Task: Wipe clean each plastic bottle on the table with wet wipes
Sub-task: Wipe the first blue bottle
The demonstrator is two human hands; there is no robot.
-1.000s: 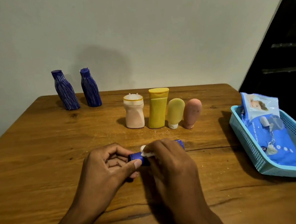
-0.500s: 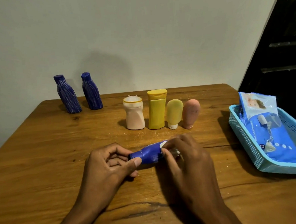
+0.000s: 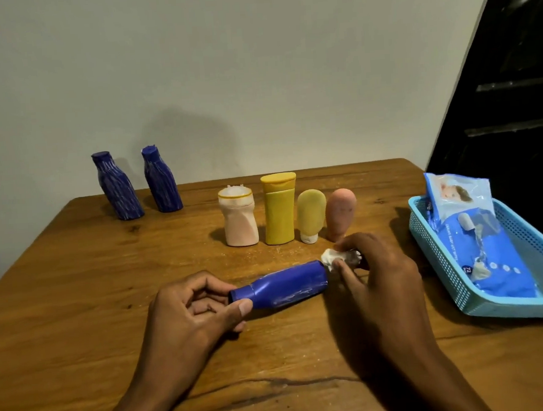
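The right hand point(image 3: 376, 272) hides most of the wet wipe point(image 3: 338, 257).

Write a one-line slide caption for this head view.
Left hand grips a lying blue bottle while right hand holds a crumpled wipe at its base.

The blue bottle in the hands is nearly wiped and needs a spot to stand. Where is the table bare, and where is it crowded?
Bare wood lies between the two striped blue bottles and the peach bottle, and across the table's left side. It is crowded from the yellow bottle to the basket, where the right hand holds the wipe.
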